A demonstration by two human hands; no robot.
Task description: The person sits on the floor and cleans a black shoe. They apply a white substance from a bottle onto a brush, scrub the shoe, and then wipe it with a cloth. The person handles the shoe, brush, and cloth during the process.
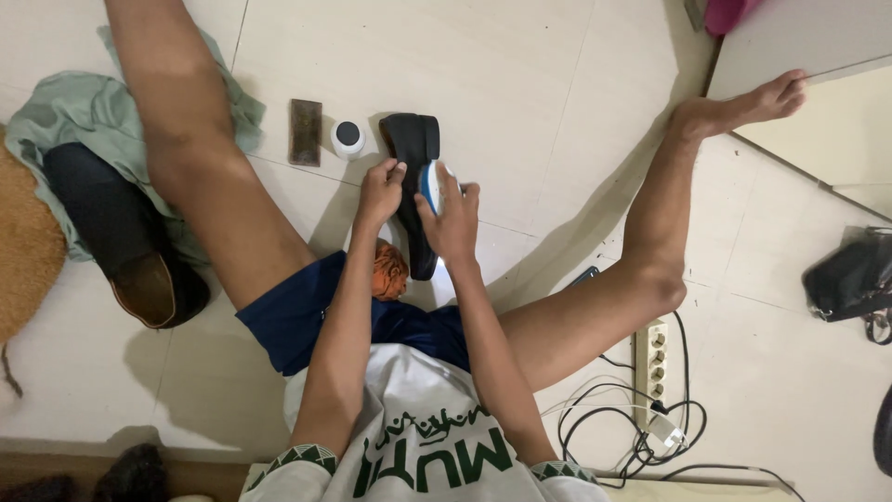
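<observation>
Hands meet over a black leather shoe [415, 177] lying on the pale tiled floor [520, 74] between the seated person's spread legs. The left hand [380, 191] closes on the shoe's left edge to steady it, while the right hand [452, 218] wraps around a small round blue-and-white applicator [432, 183] and presses it against the shoe's upper. Just beyond the shoe stand a round white tin with a dark lid [348, 138] and a brown rectangular brush [305, 132]; a second black shoe [121, 232] lies well apart on a green cloth [65, 121].
</observation>
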